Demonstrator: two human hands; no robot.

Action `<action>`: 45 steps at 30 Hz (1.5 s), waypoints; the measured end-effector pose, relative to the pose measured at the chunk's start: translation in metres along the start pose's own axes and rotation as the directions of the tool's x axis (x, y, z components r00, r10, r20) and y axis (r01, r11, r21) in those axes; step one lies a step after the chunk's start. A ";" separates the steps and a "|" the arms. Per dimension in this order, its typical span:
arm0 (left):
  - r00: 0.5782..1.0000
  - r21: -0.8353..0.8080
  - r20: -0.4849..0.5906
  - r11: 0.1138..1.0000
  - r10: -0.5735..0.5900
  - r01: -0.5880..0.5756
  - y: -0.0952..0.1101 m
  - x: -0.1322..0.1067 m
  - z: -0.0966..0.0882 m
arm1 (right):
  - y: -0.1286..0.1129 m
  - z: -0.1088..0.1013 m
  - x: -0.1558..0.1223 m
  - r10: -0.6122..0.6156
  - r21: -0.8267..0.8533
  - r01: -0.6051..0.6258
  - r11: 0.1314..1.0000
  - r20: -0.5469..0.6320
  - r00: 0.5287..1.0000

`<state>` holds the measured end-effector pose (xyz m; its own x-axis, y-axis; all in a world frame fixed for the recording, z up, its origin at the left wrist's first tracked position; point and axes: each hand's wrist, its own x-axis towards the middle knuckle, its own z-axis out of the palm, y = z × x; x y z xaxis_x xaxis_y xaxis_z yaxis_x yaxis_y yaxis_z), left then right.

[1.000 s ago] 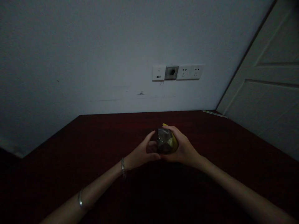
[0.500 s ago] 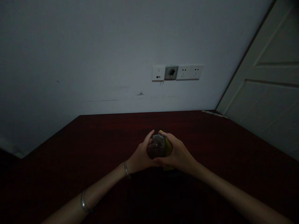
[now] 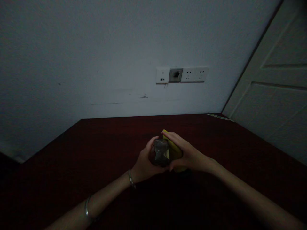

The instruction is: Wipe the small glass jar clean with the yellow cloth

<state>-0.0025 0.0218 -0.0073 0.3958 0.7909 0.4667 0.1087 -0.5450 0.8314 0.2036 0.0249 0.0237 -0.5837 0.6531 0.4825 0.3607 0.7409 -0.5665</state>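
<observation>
Both my hands meet over the middle of a dark red table (image 3: pixel 96 150). My left hand (image 3: pixel 144 163) is wrapped round a small dark faceted glass object (image 3: pixel 161 152) that glints in the dim light. My right hand (image 3: pixel 187 155) presses a yellow cloth (image 3: pixel 173 150) against the right side of that object, fingers curled over the top. I wear a bracelet (image 3: pixel 130 179) on the left wrist and a bangle (image 3: pixel 86 209) further up the forearm. The light is low, so the object's exact kind is hard to tell.
A white wall stands behind the table with a row of sockets and a switch (image 3: pixel 181 74). A pale panelled door (image 3: pixel 275 86) is at the right. A thin light strip (image 3: pixel 219 117) lies at the table's far right corner.
The object and both hands dropped slightly towards me and then shifted a little; the yellow cloth now shows more on the right side, and the right fingers have slid over the top.
</observation>
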 end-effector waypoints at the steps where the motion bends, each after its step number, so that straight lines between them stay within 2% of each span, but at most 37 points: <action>1: 1.000 0.011 -0.009 1.000 0.002 -0.002 0.001 0.000 0.001 | 0.002 -0.005 0.001 0.000 0.006 0.000 1.000 -0.002 1.000; 6: 1.000 -0.003 -0.003 1.000 -0.003 0.003 0.002 -0.002 0.002 | 0.000 -0.028 0.002 0.109 -0.008 -0.110 0.994 -0.090 0.990; 10: 1.000 -0.033 0.015 0.999 -0.019 0.020 -0.001 -0.004 0.003 | -0.004 -0.035 0.002 0.233 0.038 -0.231 0.972 -0.250 0.940; 13: 1.000 -0.020 0.003 1.000 -0.004 0.004 -0.005 -0.006 0.004 | -0.007 -0.033 0.005 0.293 0.104 -0.275 0.956 -0.294 0.910; 15: 1.000 0.006 -0.003 1.000 0.007 -0.007 -0.006 -0.007 0.005 | -0.009 -0.030 0.007 0.254 0.083 -0.241 0.967 -0.296 0.921; 19: 0.998 0.060 -0.038 0.997 0.043 -0.041 -0.007 -0.008 0.005 | -0.017 -0.024 0.009 0.079 -0.057 -0.100 0.993 -0.291 0.953; 25: 0.991 0.076 -0.044 0.990 0.124 -0.120 -0.006 -0.007 0.005 | -0.028 -0.016 0.007 -0.053 -0.057 0.041 0.998 -0.228 0.972; 31: 0.995 0.035 -0.078 0.997 0.066 -0.064 -0.013 -0.008 0.008 | -0.030 -0.012 0.002 -0.143 -0.080 0.129 0.988 -0.200 0.969; 39: 0.999 0.009 -0.045 1.000 0.021 -0.020 -0.014 -0.010 0.008 | -0.042 -0.018 0.002 -0.312 -0.077 0.313 0.947 0.013 0.950; 43: 1.000 -0.052 -0.008 0.999 -0.015 0.015 -0.013 -0.012 0.006 | -0.054 -0.018 0.003 -0.332 -0.011 0.334 0.943 0.058 0.941; 45: 1.000 -0.045 -0.002 0.999 -0.024 0.024 -0.012 -0.013 0.005 | -0.058 -0.021 0.002 -0.306 0.036 0.304 0.952 0.077 0.949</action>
<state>-0.0041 0.0169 -0.0249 0.3912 0.8045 0.4470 0.0769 -0.5126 0.8552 0.1965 -0.0132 0.0717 -0.7204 0.3808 0.5796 0.1398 0.8984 -0.4164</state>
